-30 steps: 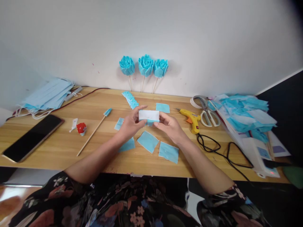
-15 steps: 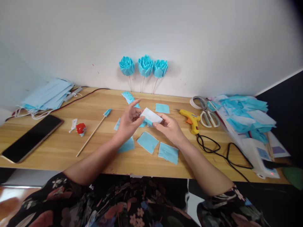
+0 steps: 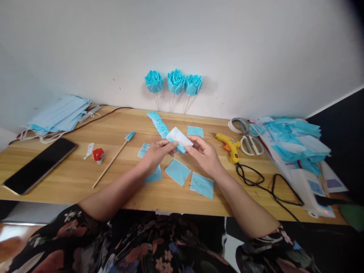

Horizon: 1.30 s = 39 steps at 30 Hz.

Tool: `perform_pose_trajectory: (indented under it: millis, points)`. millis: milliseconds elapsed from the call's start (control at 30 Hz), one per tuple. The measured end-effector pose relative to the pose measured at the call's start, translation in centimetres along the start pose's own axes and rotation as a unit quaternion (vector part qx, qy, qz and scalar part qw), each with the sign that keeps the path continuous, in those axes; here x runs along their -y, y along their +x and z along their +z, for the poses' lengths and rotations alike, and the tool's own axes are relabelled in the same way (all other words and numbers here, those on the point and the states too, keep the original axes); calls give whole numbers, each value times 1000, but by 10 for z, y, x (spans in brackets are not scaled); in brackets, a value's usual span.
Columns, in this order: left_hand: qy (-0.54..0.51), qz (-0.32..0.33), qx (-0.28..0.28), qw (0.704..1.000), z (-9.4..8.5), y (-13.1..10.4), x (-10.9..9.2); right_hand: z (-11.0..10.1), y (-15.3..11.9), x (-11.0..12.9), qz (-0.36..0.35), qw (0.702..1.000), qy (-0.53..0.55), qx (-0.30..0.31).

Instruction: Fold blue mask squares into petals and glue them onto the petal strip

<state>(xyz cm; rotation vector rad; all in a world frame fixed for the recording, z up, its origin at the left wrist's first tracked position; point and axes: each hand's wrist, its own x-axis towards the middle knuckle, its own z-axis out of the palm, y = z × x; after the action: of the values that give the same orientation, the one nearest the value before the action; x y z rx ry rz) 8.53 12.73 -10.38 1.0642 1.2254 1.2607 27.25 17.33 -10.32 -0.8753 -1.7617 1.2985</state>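
Both hands hold one small fabric piece [image 3: 179, 137], white on top with a blue folded lower edge, above the middle of the table. My left hand [image 3: 159, 152] pinches its left side between thumb and fingers. On its right side, my right hand [image 3: 202, 151] grips it the same way. Blue fabric squares lie around the hands: one [image 3: 178, 172] just below, another [image 3: 202, 185] to the lower right, one [image 3: 195, 131] behind. A ruffled blue strip [image 3: 158, 123] runs up and left from the held piece.
Three blue fabric flowers [image 3: 175, 82] on sticks lean on the wall. A yellow glue gun [image 3: 231, 146], scissors [image 3: 251, 144] and a blue fabric pile [image 3: 295, 138] are right. Leftward are a blue-tipped stick [image 3: 110, 162], red item [image 3: 98, 155], phone [image 3: 40, 165] and masks [image 3: 59, 113].
My left hand has closed its raised index finger down onto the fabric piece. The piece has tilted slightly, with more of its blue edge showing. More of the ruffled strip is visible.
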Motion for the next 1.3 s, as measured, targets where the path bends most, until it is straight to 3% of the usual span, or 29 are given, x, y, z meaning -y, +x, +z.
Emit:
perform_pose_trajectory:
  millis: [167,300,533,833,1000,1300]
  points:
    - [24,-7,31,999,0,-2,-7,-12,4,1,5,1000,10,-19]
    - [78,-3,69,995,-1,-3,-8,-12,10,5,-5,999,26,36]
    - [116,25,117,986,-3,-2,-5,3,28,33,-33,990,-76,110]
    - [134,44,143,980,-3,0,-5,3,35,32,-14,998,53,-9]
    - [122,113,96,981,-8,1,-9,0,29,21,-13,998,55,-11]
    - [55,-2,112,992,-7,-1,-8,16,20,27,-56,996,-61,28]
